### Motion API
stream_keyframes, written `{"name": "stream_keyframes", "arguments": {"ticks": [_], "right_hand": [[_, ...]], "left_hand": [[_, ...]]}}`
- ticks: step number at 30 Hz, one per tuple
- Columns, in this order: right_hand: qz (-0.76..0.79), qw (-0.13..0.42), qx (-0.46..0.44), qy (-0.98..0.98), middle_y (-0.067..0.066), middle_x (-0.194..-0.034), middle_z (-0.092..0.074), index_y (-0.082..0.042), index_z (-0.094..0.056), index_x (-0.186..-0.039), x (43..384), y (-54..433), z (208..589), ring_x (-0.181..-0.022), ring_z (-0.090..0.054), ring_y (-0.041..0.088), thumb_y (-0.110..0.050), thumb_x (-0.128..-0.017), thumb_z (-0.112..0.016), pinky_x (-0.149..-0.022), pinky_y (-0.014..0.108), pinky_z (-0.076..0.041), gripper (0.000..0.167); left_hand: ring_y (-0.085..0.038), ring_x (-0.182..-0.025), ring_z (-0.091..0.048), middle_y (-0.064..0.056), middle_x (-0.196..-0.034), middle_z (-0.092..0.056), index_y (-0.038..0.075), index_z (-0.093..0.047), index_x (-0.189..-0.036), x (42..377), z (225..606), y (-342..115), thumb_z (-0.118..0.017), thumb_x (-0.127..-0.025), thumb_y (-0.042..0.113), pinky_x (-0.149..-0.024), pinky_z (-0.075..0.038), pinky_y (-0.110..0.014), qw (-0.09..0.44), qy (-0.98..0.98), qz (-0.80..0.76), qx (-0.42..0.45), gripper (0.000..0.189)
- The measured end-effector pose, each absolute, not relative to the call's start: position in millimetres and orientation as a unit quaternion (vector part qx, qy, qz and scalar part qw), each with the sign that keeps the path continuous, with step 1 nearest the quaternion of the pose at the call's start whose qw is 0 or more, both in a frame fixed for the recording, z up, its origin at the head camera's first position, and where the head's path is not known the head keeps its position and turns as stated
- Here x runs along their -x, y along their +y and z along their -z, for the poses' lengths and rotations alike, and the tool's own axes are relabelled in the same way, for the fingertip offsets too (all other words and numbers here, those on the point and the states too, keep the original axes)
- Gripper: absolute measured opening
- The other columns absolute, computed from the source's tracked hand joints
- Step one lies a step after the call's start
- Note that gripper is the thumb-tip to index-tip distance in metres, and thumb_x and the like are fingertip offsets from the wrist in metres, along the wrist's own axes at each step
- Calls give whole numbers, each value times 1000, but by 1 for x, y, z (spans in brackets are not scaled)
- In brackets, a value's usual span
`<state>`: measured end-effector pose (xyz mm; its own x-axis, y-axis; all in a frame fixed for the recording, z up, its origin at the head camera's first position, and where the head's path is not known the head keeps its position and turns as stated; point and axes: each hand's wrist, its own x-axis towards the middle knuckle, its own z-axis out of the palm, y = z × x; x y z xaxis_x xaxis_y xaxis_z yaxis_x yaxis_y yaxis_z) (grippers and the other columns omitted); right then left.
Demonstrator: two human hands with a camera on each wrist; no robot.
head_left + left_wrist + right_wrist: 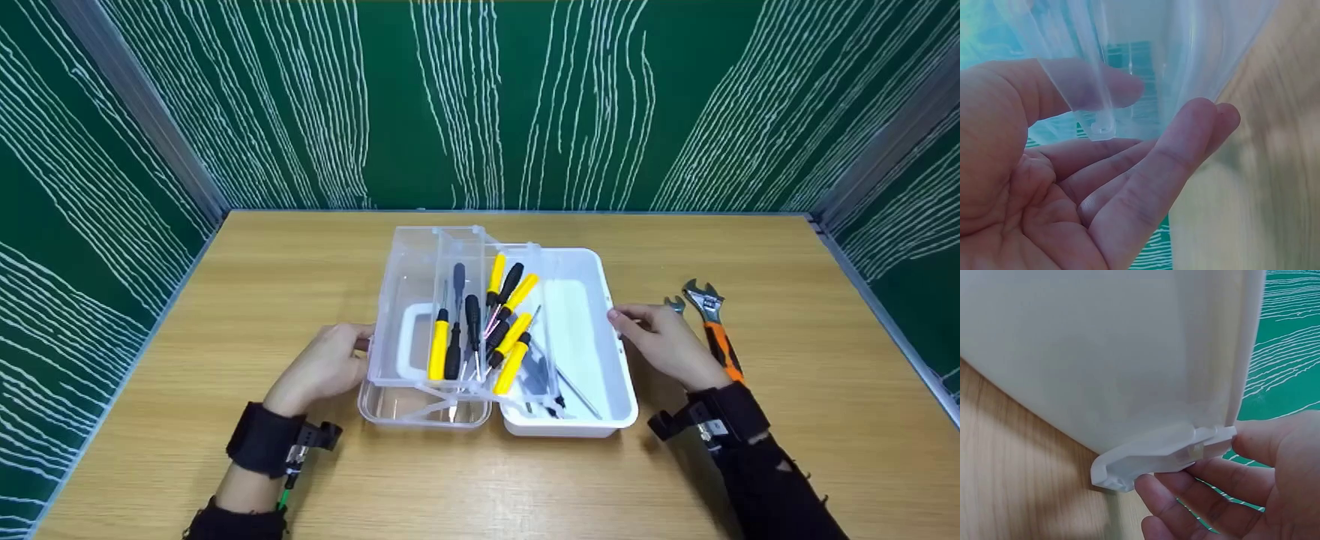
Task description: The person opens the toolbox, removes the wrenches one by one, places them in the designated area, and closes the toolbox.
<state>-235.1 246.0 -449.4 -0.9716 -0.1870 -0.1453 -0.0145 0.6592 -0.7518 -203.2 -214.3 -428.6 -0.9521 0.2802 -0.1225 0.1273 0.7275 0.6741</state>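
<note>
An opened toolbox lies in the head view, with a white bin [624, 382] on the right and a clear lid [375, 409] on the left. Over both spreads a clear tray [409, 255] holding several yellow and black screwdrivers [439, 349]. My left hand [326, 367] grips the tray's left edge; in the left wrist view the thumb shows through the clear plastic [1129, 121] with the fingers beneath. My right hand [667, 345] pinches the bin's right side; in the right wrist view thumb and fingers hold a white latch [1151, 455].
An orange-handled adjustable wrench [716, 326] lies right of the bin, partly behind my right hand. A second wrench head [675, 304] shows beside it. Metal tools [577, 394] lie in the bin. Green walls [517, 105] enclose the wooden table [300, 262] at the back and sides.
</note>
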Motion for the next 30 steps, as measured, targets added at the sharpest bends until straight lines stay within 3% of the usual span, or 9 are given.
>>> {"name": "stream_keyframes", "arguments": {"ticks": [4,7,9,11,14,17,21,24,30], "right_hand": [[410,106,58,904,26,-147,-64,1,-56,-153,235,247,450,-131,-65,40,-55,-112,-49,-113,60,-52,70],[411,110,54,903,26,-149,-63,1,-55,-153,235,247,450,-132,-64,40,-55,-112,-49,-114,60,-51,71],[412,114,50,902,27,-150,-62,1,-54,-154,235,247,449,-133,-63,41,-56,-111,-49,-115,61,-50,71],[412,119,46,902,26,-151,-61,0,-54,-155,236,247,449,-134,-62,41,-57,-111,-49,-116,61,-49,72],[413,122,45,902,26,-152,-60,-1,-53,-155,236,247,449,-136,-60,41,-57,-111,-48,-117,62,-48,72],[414,121,48,901,26,-152,-60,0,-54,-155,236,247,449,-137,-60,42,-56,-111,-49,-117,62,-48,71],[416,120,49,900,26,-152,-60,0,-54,-155,236,247,449,-138,-60,42,-56,-111,-49,-118,63,-47,71],[418,121,49,899,26,-152,-60,-1,-54,-155,236,248,449,-138,-60,42,-57,-111,-49,-118,62,-47,71],[420,112,53,899,26,-151,-62,-1,-56,-153,236,248,450,-137,-61,42,-55,-111,-49,-116,62,-49,69]], "left_hand": [[-41,-124,-71,-23,-137,-72,0,-62,-147,201,425,-214,-67,-95,6,-103,-61,-50,108,923,-355,-100,53],[-28,-90,-74,-23,-148,-65,1,-57,-151,200,422,-213,-66,-96,7,-80,-65,-39,117,923,-357,-81,56],[-17,-67,-60,-22,-154,-59,1,-56,-153,200,420,-212,-66,-96,7,-65,-57,-31,123,923,-358,-66,57],[-13,-56,-41,-22,-159,-54,0,-55,-153,199,418,-212,-67,-98,9,-57,-47,-29,128,921,-363,-57,57],[-15,-59,-45,-21,-160,-53,1,-55,-153,198,416,-211,-68,-101,14,-66,-51,-31,124,918,-372,-57,55],[-21,-81,-66,-23,-156,-56,1,-56,-152,196,414,-211,-68,-103,18,-79,-58,-36,114,915,-382,-66,53],[-26,-96,-73,-24,-154,-59,3,-53,-156,193,409,-211,-63,-106,18,-67,-58,-31,116,909,-395,-67,53],[-22,-78,-69,-25,-151,-62,5,-49,-159,192,407,-211,-60,-107,16,-53,-48,-27,125,903,-406,-59,54],[-20,-70,-62,-22,-132,-72,7,-45,-162,191,403,-211,-55,-108,16,-51,-46,-24,128,895,-422,-62,56]]}}
